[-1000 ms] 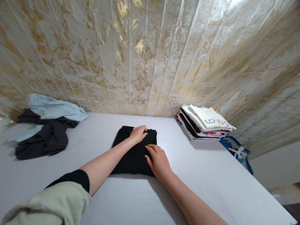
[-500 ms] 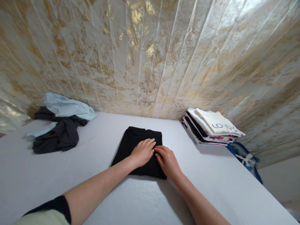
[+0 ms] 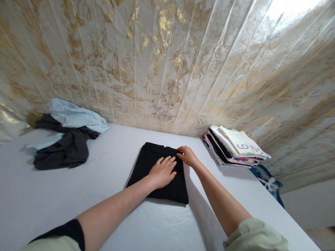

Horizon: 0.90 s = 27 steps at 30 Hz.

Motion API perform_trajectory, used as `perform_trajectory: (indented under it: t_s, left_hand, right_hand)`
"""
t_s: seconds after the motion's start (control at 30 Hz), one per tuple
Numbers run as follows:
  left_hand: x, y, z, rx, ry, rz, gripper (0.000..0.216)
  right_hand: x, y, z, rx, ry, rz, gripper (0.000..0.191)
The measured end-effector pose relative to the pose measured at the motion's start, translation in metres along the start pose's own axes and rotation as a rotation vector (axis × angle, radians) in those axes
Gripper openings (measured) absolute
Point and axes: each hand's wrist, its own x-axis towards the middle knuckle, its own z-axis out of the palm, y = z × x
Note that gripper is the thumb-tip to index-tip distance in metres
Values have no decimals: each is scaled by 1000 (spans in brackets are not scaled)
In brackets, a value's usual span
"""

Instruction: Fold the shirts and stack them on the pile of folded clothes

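Note:
A folded black garment (image 3: 140, 170) lies flat on the white table in front of me, its kind not clear from the folds. My left hand (image 3: 162, 172) rests palm down on its middle, fingers spread. At the garment's far right corner, my right hand (image 3: 187, 156) pinches the edge between thumb and fingers. The left forearm crosses over the near left part of the garment and hides some of it.
Loose dark grey and pale blue clothes (image 3: 70, 139) lie crumpled at the far left. A stack of folded clothes (image 3: 235, 144) stands at the far right, beside a blue-trimmed bag (image 3: 269, 183) at the table's edge (image 3: 295, 221). A gold-patterned curtain (image 3: 146, 80) hangs behind.
My right hand has moved from the garment's right side up to its far right corner. The left hand has spread its fingers and shifted slightly nearer to me.

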Motion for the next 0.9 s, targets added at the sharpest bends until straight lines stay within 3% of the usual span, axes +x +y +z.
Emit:
perform_trajectory:
  t_s: [0.13,0.3,0.5,0.67,0.9]
  left_hand:
    - [1,-1,2,-18,9,1,49]
    - [0,-1,1,-21,6,-7,49]
    - [1,-1,1,-11,11,-2,49]
    - [1,-2,2,-7,1,-7,49]
    - [1,-1,1,-12,-3,-7,50]
  right_hand:
    - [0,6,5,3,26,-22,16]
    - [-3,12,12,40,42,71,13]
    - [-5,23,0,134,163,161,17]
    - [-6,23,6,280,11,138,15]
    - [-8,16,8,183,-6,182,8]
